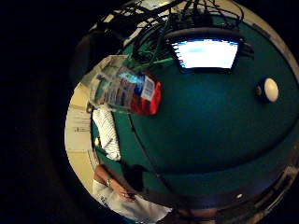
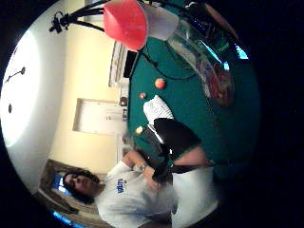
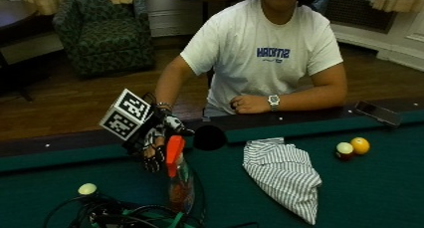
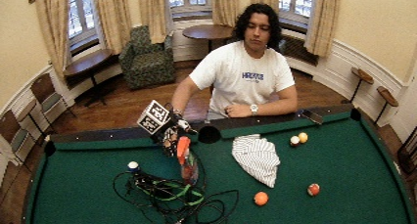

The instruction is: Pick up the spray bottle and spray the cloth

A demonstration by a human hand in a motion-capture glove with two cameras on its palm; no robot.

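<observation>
A clear spray bottle [image 3: 180, 183] with an orange-red trigger head [image 3: 174, 151] stands upright on the green felt, near a tangle of cables. My gloved right hand [image 3: 154, 141] hangs just beside that head, on the side away from the cloth, with its fingers pointing down and relaxed, not wrapped round the bottle. Both palm views show the bottle close by: its label [image 1: 128, 91] in one, its red head [image 2: 126, 21] in the other. The striped white cloth [image 3: 281, 175] lies crumpled on the felt a short way from the bottle, toward the person's other side, and also shows as the cloth [image 4: 256, 158] in the wide view.
Black and green cables [image 3: 119, 213] lie in front of the bottle, with a pale ball [image 3: 87, 189] beside them. A yellow ball [image 3: 360, 145] and a maroon one [image 3: 344, 150] sit past the cloth. The side pocket [image 3: 210, 137] is behind the bottle. The bare hand [image 3: 248, 103] rests on the rail.
</observation>
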